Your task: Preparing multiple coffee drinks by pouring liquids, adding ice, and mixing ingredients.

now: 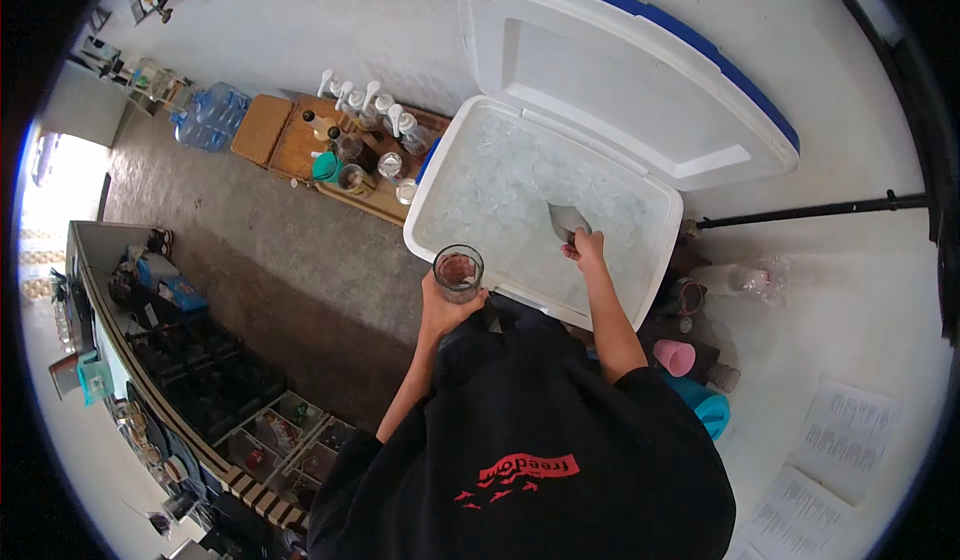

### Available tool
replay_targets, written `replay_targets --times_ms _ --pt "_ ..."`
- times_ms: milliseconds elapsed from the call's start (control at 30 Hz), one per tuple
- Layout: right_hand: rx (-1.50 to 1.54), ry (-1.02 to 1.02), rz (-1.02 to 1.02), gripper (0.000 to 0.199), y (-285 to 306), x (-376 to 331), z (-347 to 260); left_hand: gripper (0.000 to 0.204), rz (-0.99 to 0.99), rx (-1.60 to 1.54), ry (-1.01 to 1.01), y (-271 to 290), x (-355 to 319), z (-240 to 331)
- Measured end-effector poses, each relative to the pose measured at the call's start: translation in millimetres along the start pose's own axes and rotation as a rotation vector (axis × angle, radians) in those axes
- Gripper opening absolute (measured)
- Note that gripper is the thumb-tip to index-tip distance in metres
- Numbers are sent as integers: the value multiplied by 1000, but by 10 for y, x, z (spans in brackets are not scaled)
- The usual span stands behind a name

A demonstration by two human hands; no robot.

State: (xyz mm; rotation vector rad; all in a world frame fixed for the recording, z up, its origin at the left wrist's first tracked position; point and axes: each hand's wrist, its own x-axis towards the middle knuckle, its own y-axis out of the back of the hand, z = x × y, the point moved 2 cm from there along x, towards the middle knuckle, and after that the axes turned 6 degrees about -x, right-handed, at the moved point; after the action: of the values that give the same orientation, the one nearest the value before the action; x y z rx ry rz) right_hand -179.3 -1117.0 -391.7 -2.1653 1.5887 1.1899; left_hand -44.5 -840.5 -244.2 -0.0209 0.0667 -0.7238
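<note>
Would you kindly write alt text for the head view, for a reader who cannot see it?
Seen from above, a person's right hand pushes a metal scoop into the ice of an open white cooler, while the left hand holds a glass beside it. Bottles crowd a wooden table behind.

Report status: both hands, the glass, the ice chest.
Left hand grips glass, dark contents at its bottom. Right hand holds metal scoop in the ice. Cooler lid up, full of ice. Nothing between glass and cooler.
</note>
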Motion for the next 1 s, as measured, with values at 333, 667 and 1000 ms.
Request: replay_targets --times_ms 333,667,1000 --pt "-650 365 240 22 815 -76 -327 51 60 -21 54 -194 52 -159" --pt "-999 590 440 32 1029 172 -701 53 126 -8 43 -228 124 -180" --pt "-775 345 162 32 480 291 -624 52 216 33 47 -91 -63 -267"
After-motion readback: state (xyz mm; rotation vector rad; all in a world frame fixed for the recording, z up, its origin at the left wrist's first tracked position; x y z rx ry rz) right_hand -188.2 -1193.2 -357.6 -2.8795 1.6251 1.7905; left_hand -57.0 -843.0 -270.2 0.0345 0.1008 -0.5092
